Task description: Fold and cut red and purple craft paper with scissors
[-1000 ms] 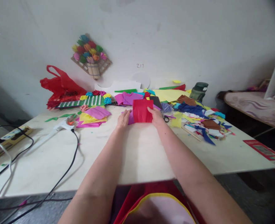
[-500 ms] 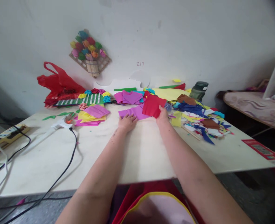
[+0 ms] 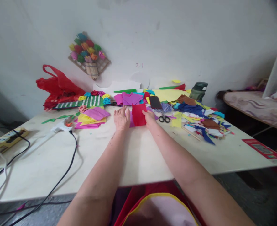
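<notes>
A red piece of crepe paper (image 3: 138, 115) lies over a purple piece of crepe paper (image 3: 152, 110) on the table in front of me. My right hand (image 3: 149, 118) grips the red piece by its right edge, thumb on top. Just left of it, my left hand (image 3: 122, 118) is raised slightly with its fingers extended, beside the left edge of the papers, holding nothing. Scissors with black handles (image 3: 164, 119) and a dark phone (image 3: 155, 102) lie to the right of the papers. Behind stands a stack of pink and purple paper (image 3: 131, 98).
Paper scraps (image 3: 201, 116) heap up at the right, with a green bottle (image 3: 199, 91) behind. On the left are a yellow and purple paper pile (image 3: 92, 116), a white glue gun (image 3: 62, 124) with a black cable, a power strip (image 3: 8, 142) and a red plastic bag (image 3: 58, 84).
My right hand has brought the red paper left and down onto the purple piece, uncovering the phone and scissors. My left hand has lifted from lying flat and shifted slightly left.
</notes>
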`<action>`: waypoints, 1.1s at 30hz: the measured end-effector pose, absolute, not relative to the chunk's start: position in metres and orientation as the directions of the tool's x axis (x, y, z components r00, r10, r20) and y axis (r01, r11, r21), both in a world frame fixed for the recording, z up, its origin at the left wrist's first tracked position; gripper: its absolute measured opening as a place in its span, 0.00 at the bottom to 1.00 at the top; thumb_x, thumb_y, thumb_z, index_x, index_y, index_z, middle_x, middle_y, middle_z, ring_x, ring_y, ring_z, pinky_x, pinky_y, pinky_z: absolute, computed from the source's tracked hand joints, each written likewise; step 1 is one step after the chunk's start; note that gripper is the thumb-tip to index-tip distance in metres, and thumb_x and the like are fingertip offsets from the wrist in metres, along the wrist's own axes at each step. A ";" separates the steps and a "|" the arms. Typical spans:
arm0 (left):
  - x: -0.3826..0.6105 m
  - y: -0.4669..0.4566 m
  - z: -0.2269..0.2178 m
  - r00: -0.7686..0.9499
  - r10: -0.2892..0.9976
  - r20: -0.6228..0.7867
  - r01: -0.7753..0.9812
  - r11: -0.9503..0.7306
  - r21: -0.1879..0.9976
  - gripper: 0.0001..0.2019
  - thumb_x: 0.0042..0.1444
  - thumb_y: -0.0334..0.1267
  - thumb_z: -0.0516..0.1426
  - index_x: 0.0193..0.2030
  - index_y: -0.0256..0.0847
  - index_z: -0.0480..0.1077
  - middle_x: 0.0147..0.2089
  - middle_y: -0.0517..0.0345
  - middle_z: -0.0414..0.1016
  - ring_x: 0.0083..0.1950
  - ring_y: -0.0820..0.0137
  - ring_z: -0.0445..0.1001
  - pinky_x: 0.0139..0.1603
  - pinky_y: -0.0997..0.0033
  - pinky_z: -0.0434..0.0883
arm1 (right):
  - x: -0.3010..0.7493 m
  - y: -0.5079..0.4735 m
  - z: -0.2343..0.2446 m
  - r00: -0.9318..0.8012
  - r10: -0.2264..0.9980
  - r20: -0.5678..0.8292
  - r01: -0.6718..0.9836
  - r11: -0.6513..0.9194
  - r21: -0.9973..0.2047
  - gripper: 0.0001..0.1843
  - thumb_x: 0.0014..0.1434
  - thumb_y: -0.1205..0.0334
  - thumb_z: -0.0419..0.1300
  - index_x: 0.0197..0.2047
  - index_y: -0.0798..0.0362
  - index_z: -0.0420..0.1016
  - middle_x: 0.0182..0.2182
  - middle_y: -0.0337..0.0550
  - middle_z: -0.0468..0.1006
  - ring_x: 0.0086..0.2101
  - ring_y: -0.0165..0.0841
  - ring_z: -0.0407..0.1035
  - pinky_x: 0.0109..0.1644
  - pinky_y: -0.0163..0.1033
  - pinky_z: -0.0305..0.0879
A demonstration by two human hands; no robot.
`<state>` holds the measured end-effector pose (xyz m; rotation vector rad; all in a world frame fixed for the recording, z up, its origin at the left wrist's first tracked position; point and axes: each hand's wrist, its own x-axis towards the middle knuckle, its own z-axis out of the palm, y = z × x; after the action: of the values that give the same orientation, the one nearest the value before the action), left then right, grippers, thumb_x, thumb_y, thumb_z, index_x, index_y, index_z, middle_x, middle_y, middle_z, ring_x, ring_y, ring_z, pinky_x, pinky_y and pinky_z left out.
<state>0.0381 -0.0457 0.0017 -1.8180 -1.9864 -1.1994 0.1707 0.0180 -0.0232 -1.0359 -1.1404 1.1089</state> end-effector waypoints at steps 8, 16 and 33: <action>0.048 -0.037 -0.017 0.014 0.998 0.058 0.978 -0.026 0.207 0.30 0.59 0.52 0.37 0.66 0.42 0.49 0.69 0.54 0.41 0.69 0.60 0.38 0.64 0.50 0.40 | 0.192 0.018 -0.014 -0.019 0.966 0.257 0.129 0.257 -0.958 0.17 0.53 0.65 0.47 0.38 0.56 0.76 0.36 0.44 0.79 0.39 0.32 0.72 0.46 0.38 0.65; 0.047 -0.036 -0.016 0.001 1.000 0.023 0.983 -0.005 0.185 0.32 0.58 0.53 0.35 0.67 0.43 0.46 0.70 0.55 0.38 0.69 0.60 0.34 0.64 0.48 0.38 | 0.214 0.003 -0.003 -0.156 0.961 0.228 0.935 0.218 -0.279 0.17 0.51 0.60 0.56 0.44 0.54 0.76 0.47 0.52 0.74 0.50 0.45 0.64 0.53 0.45 0.59; 0.046 -0.041 -0.012 0.193 0.971 0.144 0.977 -0.204 0.066 0.27 0.59 0.36 0.38 0.66 0.43 0.48 0.70 0.62 0.37 0.69 0.66 0.30 0.65 0.52 0.32 | 0.216 -0.001 0.001 -0.163 0.972 0.169 0.950 0.201 -0.240 0.22 0.51 0.56 0.58 0.48 0.55 0.75 0.47 0.55 0.73 0.49 0.45 0.65 0.48 0.42 0.62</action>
<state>0.0464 -0.0412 -0.0117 -2.3948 -1.9564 -0.2392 0.2157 -0.0010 0.0009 -1.8195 -2.1961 0.1114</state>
